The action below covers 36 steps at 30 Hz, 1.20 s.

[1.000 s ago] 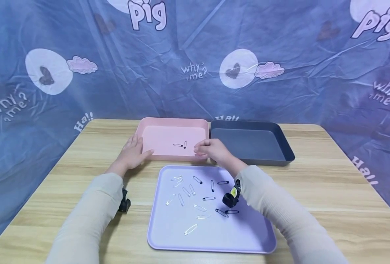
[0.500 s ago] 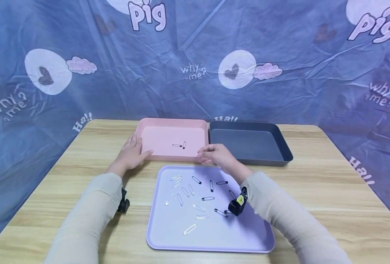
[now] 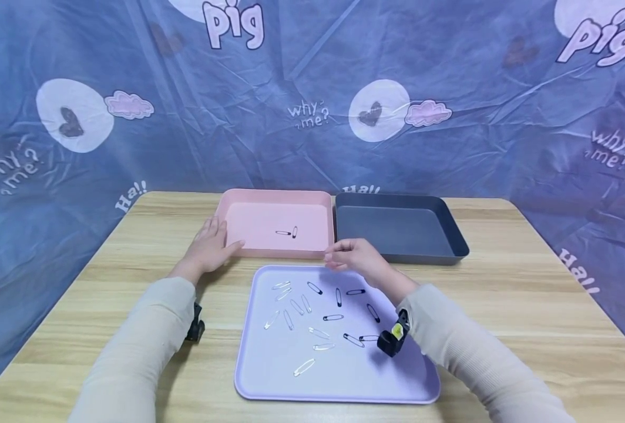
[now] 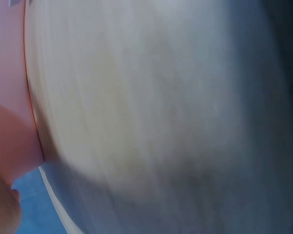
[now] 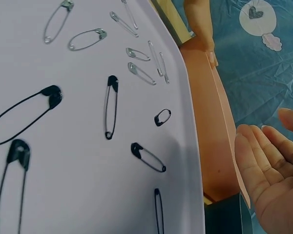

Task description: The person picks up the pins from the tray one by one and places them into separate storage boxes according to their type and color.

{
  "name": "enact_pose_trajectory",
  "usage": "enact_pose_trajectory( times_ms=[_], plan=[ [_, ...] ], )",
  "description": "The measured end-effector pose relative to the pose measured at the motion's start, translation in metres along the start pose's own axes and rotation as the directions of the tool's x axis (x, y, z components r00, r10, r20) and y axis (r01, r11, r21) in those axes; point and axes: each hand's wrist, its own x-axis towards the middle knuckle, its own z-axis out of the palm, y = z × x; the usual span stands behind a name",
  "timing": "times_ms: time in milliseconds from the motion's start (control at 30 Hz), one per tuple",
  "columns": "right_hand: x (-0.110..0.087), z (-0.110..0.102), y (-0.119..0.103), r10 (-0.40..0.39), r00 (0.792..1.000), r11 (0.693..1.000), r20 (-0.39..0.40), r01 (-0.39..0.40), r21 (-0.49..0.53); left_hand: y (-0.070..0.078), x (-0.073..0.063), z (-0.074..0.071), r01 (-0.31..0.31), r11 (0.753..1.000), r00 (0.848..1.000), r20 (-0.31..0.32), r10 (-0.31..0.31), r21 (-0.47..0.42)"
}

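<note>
Right hand [image 3: 359,256], fingers loose and holding nothing, hovers by the near right corner of the pink tray [image 3: 254,226]; left hand [image 3: 208,247] rests spread at its left side; two black safety pins [image 3: 294,235] lie inside, more black and silver pins [image 5: 52,95] on the lavender tray [image 3: 270,376]

Silver safety pins [image 5: 101,34] are gleaming like polished metal, while black pins [image 5: 112,84] are showing a darker metal finish. The lilac tray [image 3: 381,379], pink tray [image 3: 251,226] and dark grey tray [image 3: 397,229] are looking like smooth, matt plastic. The table [image 3: 508,276] is showing wood grain; the backdrop [image 3: 238,129], creased cloth, is giving off a faint sheen.
</note>
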Motion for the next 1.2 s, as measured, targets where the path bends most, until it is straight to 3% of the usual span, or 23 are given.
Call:
enact_pose_trajectory(
  times_ms=[400,1200],
  plan=[
    [-0.008,-0.01,0.012,-0.022,0.999,0.999,0.031,0.023,-0.028,-0.001,-0.002,-0.003,0.002,1.0,1.0,0.004,-0.002,0.02],
    [-0.023,-0.033,0.031,0.082,0.997,0.994,0.008,-0.081,-0.072,-0.002,0.001,0.001,-0.01,1.0,1.0,-0.008,0.01,0.011]
  ],
)
